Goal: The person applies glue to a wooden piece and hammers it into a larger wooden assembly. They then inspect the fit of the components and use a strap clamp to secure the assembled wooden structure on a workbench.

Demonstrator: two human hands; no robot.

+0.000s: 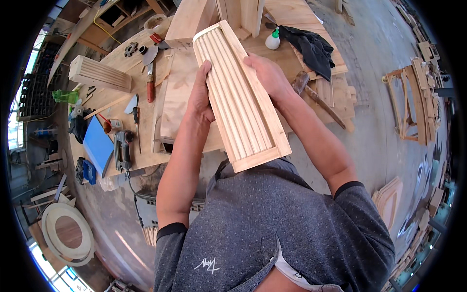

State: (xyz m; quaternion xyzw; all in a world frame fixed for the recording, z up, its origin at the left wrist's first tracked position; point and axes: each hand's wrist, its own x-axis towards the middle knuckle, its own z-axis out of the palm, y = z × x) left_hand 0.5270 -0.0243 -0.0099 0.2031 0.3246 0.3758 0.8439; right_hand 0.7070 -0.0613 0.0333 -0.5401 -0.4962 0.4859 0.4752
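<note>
A pale fluted wooden piece [237, 104], long and framed along its edges with ridges running down its face, is held up before my chest, above the near edge of the workbench. It tilts, its far end leaning to the left. My left hand [200, 95] grips its left edge, the thumb lying along the side. My right hand [266, 73] is closed round the opposite edge, nearer the far end. The fingers beneath the piece are hidden. A similar fluted piece [99, 74] lies on the bench to the left.
On the left of the bench lie a red-handled scraper [150, 87], a screwdriver [136, 119], a blue board [99, 146] and a nail gun [123, 150]. To the right are a wooden mallet [318, 97], a black cloth [309, 48] and a white bottle [273, 42].
</note>
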